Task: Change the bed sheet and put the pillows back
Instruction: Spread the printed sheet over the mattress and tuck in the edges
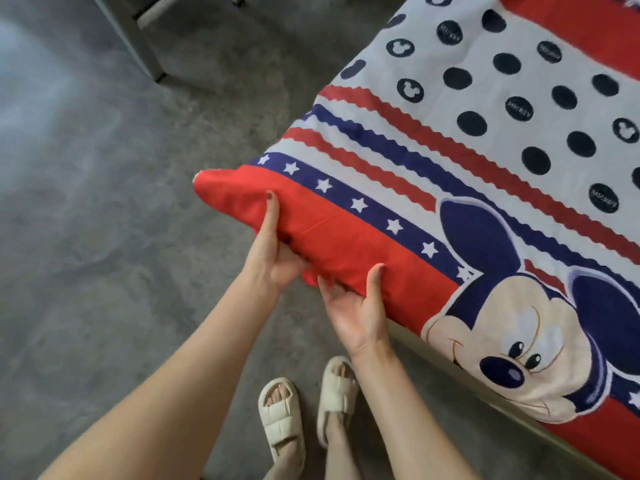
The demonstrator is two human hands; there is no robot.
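Note:
A bed sheet (460, 140) with red and blue stripes, white stars, black dots and a cartoon mouse covers the mattress at the right. Its red corner (235, 195) juts out over the floor. My left hand (273, 247) grips the red edge near that corner, thumb on top and fingers underneath. A little to the right, my right hand (356, 306) holds the same red edge, thumb up against the side and fingers tucked under the mattress. No pillows are in view.
A grey concrete floor (104, 202) fills the left half. A grey furniture leg (138, 39) stands at the top left. My feet in cream slippers (304, 410) stand close to the bed's near side. The bed frame edge (485, 386) shows under the sheet.

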